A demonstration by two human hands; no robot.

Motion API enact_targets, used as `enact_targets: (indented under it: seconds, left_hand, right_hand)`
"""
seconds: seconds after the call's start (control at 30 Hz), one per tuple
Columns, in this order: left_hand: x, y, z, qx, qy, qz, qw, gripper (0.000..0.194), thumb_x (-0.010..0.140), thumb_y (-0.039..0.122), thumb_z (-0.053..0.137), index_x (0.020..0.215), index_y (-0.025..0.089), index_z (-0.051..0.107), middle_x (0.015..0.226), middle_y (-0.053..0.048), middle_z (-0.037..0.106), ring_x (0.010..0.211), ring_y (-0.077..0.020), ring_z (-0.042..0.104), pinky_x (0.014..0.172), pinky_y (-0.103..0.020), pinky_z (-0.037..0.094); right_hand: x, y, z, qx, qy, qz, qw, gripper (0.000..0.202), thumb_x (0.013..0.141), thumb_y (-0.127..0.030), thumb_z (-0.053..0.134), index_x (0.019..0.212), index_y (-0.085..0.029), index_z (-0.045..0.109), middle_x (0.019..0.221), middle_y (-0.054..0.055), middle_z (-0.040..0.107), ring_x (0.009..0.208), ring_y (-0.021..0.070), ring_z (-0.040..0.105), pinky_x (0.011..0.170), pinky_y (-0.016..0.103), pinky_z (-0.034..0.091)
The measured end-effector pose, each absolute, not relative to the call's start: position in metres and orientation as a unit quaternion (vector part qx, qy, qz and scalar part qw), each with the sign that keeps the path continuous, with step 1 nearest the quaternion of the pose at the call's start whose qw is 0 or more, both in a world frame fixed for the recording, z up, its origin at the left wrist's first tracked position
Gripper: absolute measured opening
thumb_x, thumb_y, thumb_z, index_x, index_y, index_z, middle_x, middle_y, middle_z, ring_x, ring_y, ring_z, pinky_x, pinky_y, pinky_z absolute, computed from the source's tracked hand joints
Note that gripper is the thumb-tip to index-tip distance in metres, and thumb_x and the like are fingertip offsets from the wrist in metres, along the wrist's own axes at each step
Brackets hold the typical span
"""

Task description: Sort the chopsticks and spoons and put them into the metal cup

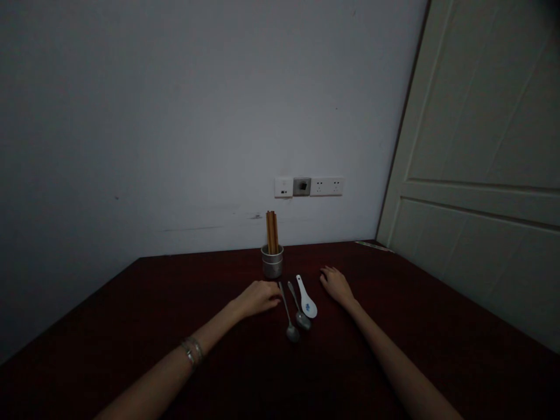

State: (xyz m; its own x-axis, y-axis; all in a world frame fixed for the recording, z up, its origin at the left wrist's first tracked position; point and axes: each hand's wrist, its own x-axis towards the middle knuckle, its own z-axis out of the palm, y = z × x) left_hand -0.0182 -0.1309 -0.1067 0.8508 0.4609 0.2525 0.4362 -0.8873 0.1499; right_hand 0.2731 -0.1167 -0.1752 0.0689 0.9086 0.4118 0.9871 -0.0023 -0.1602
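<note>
My left hand (259,297) rests on the table beside a long-handled metal spoon (286,312), palm down with its fingers bent. A small gap shows between its thumb and forefinger, whose tip is close to the handle's upper end; whether they touch I cannot tell. To the right of that spoon lie a shorter metal spoon (298,309) and a white ceramic soup spoon (307,300) with a blue mark in its bowl. All three handles point toward the wall. Farther right, my right hand (336,284) lies palm down on the table, fingers stretched, holding nothing.
Behind the spoons stands a metal cup (272,267) with several wooden chopsticks (272,232) upright in it. The dark red table (210,356) meets a pale wall (196,116) with switches and sockets (326,186). A panelled door (481,128) is at the right.
</note>
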Motion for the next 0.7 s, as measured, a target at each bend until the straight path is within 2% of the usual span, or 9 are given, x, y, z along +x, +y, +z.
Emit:
enact_targets:
  seconds: [0.1,0.27,0.7]
  left_hand:
    - [-0.011,-0.135,-0.112,0.974,0.195,0.111,-0.002,0.019,0.079,0.017,0.051,0.094,0.021,0.062,0.094,-0.004,0.062,0.083,-0.0150,0.059,0.067,-0.021,0.042]
    - [-0.004,-0.135,-0.116,0.981,0.166,0.067,-0.070,0.020,0.080,0.015,0.049,0.095,0.019,0.061,0.091,-0.006,0.061,0.074,-0.0153,0.060,0.061,-0.023,0.043]
    - [0.001,-0.131,-0.118,0.978,0.104,0.047,-0.177,0.012,0.080,0.013,0.050,0.078,0.017,0.060,0.077,-0.003,0.059,0.062,-0.0119,0.058,0.047,-0.023,0.038]
  right_hand:
    - [0.273,-0.117,-0.174,-0.701,-0.676,-0.096,0.205,0.039,0.083,-0.024,0.036,0.111,-0.009,0.060,0.119,0.015,0.056,0.114,0.0216,0.049,0.101,0.034,0.028]
    - [0.272,-0.117,-0.174,-0.708,-0.669,-0.085,0.208,0.040,0.084,-0.025,0.036,0.112,-0.009,0.059,0.122,0.016,0.054,0.116,0.0239,0.046,0.101,0.035,0.028]
    - [0.277,-0.113,-0.180,-0.703,-0.674,-0.084,0.212,0.040,0.083,-0.025,0.036,0.112,-0.009,0.059,0.121,0.015,0.055,0.117,0.0227,0.045,0.102,0.035,0.027]
